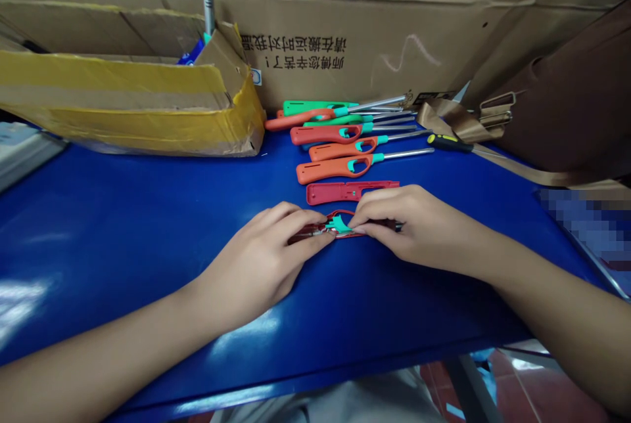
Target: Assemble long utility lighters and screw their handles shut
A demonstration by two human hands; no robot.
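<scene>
An opened red long-nosed lighter [320, 231] lies low over the table, its inner parts showing. My left hand [266, 245] is closed on its handle end, thumb and fingers pinching the shell. With its fingertips at the teal trigger [339, 223], my right hand [419, 226] pinches the other end of the same lighter. A dark, thin piece sticks out under the right fingers; its kind I cannot tell. Just behind the hands lies a loose red shell half [332, 192], its right end partly covered by my right hand.
Behind the shell half are several assembled lighters, including an orange lighter [335, 169]. A black-and-yellow screwdriver handle [449, 142] lies to their right, near a brown strap [522, 170]. A taped cardboard box [187, 124] stands at left on the blue table [123, 232]; a large carton [384, 22] is behind.
</scene>
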